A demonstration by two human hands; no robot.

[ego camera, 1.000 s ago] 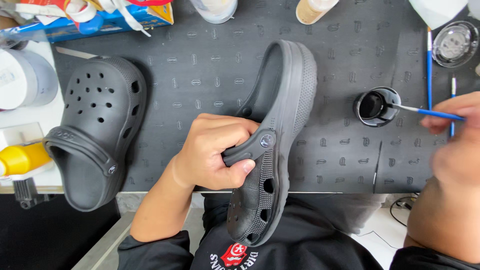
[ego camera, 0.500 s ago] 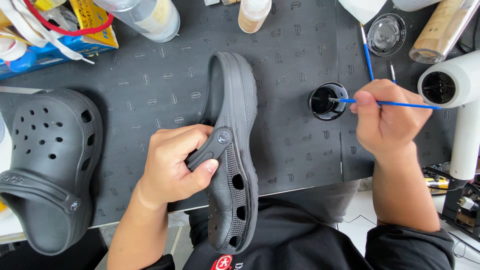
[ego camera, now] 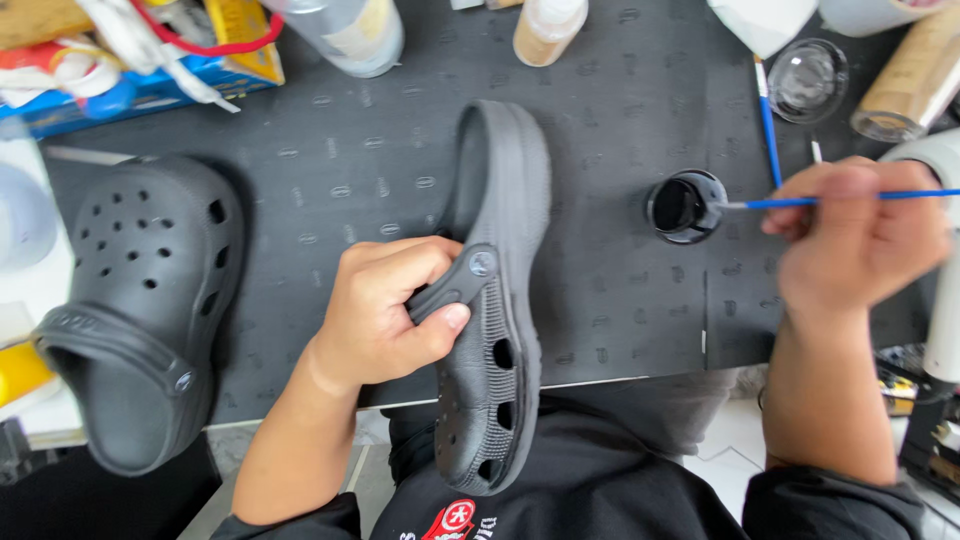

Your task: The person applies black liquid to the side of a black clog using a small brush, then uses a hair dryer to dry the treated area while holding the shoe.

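Our left hand [ego camera: 385, 315] has its grip closed around the strap of a black clog [ego camera: 497, 300], which stands on its side at the near edge of the dark worktop [ego camera: 330, 170], toe overhanging toward our lap. Our right hand [ego camera: 850, 240] pinches a blue brush [ego camera: 840, 200], its tip touching the rim of a small black paint pot [ego camera: 685, 205]. A second clog [ego camera: 135, 310] lies sole down, well apart to the left, and another brush [ego camera: 768, 120] lies beyond the pot.
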